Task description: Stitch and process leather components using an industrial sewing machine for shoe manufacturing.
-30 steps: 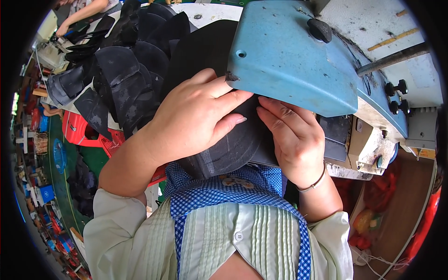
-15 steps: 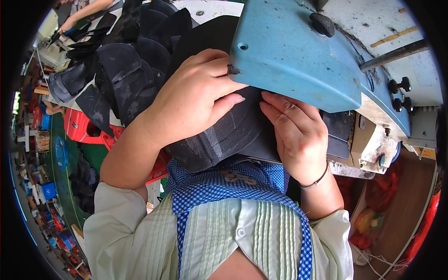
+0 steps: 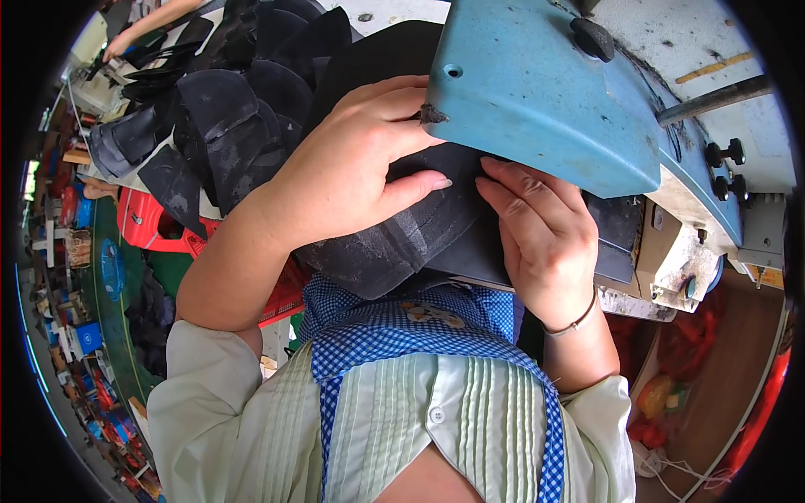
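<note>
A black curved sheet piece (image 3: 369,261) with a seam band across it lies under the front of a blue machine housing (image 3: 545,101). My left hand (image 3: 356,159) rests flat on this piece, its thumb stretched out and its fingertips partly hidden beside the housing's left corner. To the right, my right hand (image 3: 549,230) has its fingers close together at the piece's right edge, beneath the lip of the housing. The fingertips there are partly covered, and the contact with the edge is hard to see. The machine's working point is hidden under the housing.
Similar black pieces (image 3: 222,126) are heaped at the left. A red plastic basket (image 3: 147,222) stands below them. Black knobs (image 3: 725,152) and a metal rod (image 3: 713,99) stick out on the machine's right. Another person's arm (image 3: 151,25) reaches in at the far left.
The black piece has slid slightly right and turned a little under my hands. Both hands keep nearly the same pose. The whole view has shifted slightly.
</note>
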Demonstrator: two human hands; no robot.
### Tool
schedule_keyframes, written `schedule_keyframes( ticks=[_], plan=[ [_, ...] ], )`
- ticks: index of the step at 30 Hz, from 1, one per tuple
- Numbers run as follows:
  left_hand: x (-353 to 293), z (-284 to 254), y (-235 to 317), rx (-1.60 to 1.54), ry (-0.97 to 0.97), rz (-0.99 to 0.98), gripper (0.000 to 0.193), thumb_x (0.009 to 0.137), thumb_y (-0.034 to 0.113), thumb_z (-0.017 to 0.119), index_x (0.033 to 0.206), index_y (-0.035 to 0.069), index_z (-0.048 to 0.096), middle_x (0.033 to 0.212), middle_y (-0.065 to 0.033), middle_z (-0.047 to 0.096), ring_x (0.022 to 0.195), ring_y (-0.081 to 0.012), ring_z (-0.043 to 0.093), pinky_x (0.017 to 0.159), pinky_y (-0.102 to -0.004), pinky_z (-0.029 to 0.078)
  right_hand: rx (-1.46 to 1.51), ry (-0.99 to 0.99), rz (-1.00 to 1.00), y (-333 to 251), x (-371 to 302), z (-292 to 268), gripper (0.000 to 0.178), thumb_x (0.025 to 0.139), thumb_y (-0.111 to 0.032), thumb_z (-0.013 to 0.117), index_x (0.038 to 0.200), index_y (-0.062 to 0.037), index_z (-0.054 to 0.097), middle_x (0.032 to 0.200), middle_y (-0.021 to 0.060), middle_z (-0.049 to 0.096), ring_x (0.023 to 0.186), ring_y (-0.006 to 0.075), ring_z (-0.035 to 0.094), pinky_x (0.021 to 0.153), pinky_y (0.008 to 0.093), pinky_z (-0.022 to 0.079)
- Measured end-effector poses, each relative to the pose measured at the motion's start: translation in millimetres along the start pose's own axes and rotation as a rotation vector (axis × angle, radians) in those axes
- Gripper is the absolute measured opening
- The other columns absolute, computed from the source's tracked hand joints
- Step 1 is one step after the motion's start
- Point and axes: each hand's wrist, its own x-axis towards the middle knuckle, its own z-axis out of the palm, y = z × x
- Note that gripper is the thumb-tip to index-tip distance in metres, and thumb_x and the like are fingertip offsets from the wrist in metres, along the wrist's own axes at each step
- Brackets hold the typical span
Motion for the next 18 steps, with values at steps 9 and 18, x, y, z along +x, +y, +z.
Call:
schedule_keyframes(
  ticks=[9,18],
  plan=[
    [-3,-2,-5,-0.084,-0.047,0.02,0.029,0.079,0.012,0.079,0.106,0.003,0.074,0.111,-0.0137,0.07,0.114,-0.035,0.063,0.1,-0.0446,0.05,0.004,-0.011,0.018,-2,0,-1,0.033,0.069,0.008,0.07,0.1,-0.0018,0.076,0.111,0.0118,0.074,0.106,0.0312,0.069,0.09,0.0399,0.056],
    [-12,-3,-9,-0.054,-0.064,0.019,0.036,0.082,0.015,0.079,0.118,0.011,0.075,0.116,-0.0115,0.07,0.105,-0.0316,0.065,0.093,-0.0392,0.052,-0.005,-0.02,0.038,-3,0,-2,0.034,0.069,0.008,0.07,0.101,-0.0027,0.076,0.109,0.0109,0.073,0.103,0.0308,0.068,0.088,0.0391,0.056]
  ],
)
